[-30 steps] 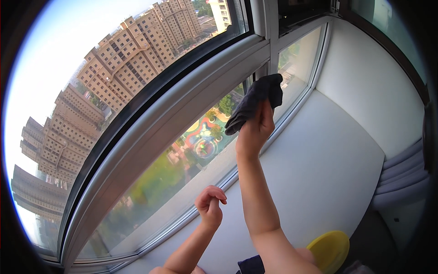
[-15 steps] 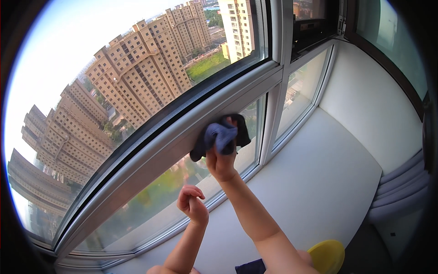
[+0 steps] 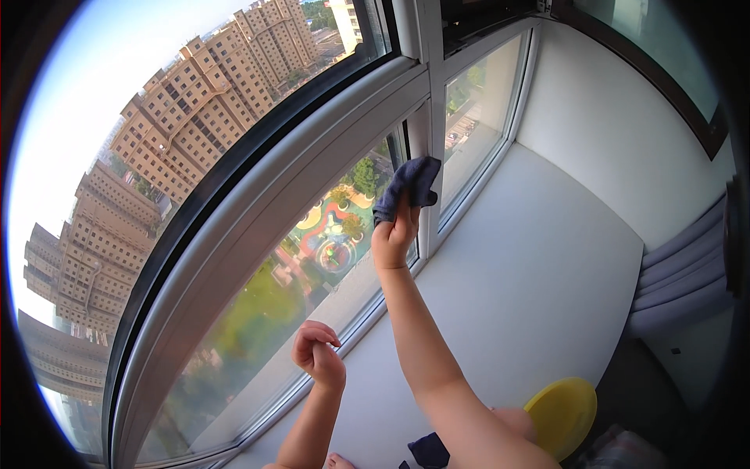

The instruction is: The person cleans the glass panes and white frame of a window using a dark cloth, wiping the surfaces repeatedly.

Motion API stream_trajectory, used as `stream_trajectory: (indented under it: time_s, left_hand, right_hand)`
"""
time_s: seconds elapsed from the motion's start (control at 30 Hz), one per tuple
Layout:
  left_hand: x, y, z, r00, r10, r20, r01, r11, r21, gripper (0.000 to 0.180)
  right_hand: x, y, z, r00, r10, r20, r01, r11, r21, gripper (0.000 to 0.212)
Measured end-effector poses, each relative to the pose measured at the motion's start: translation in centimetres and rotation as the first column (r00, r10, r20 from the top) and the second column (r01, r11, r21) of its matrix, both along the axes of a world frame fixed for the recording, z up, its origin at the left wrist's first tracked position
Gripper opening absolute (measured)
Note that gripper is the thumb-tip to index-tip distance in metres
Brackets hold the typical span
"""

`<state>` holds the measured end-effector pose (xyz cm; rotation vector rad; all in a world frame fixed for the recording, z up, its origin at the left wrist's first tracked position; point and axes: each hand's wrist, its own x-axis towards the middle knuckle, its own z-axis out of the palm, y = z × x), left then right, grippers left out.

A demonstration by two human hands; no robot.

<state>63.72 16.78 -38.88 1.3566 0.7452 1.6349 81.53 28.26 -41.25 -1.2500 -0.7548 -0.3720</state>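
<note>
A dark blue-grey cloth (image 3: 408, 187) is bunched in my right hand (image 3: 394, 238), fingers closed around it. It is pressed at the right end of the lower window pane (image 3: 273, 313), next to the upright white frame post (image 3: 435, 117). My left hand (image 3: 319, 356) hovers lower down in front of the same pane, its fingers curled in, and nothing shows in them. Through the glass, a colourful playground and greenery appear far below.
A white ledge (image 3: 500, 289) runs below the window to a white side wall (image 3: 582, 117). On the right hangs a grey curtain (image 3: 680, 273). Near the lower edge are a round yellow object (image 3: 566, 414), a dark fabric piece (image 3: 430, 451) and a bare foot (image 3: 338, 462).
My right hand has moved the cloth up and right, from the frame rail to the pane's right end by the post. The left hand stays curled. The view has shifted right.
</note>
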Motion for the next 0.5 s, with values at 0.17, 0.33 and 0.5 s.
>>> stream_trajectory:
  time_s: [0.17,0.33,0.5]
  left_hand:
    - [0.9,-0.2,-0.2,0.998,-0.057,0.005,0.058,0.998,-0.023,0.021]
    - [-0.2,-0.3,0.4,0.998,-0.053,0.028,0.053,0.998,-0.017,0.021]
    - [0.3,-0.9,-0.3,0.995,-0.069,0.076,0.078,0.989,-0.123,0.022]
  right_hand:
    - [-1.1,-2.5,-10.8,0.962,-0.094,-0.257,0.039,0.977,-0.211,0.033]
    - [0.7,-2.9,0.1,0.987,-0.162,-0.01,0.162,0.986,-0.028,0.019]
    - [3.1,-0.8,8.9,0.957,-0.184,0.223,0.192,0.981,-0.013,0.036]
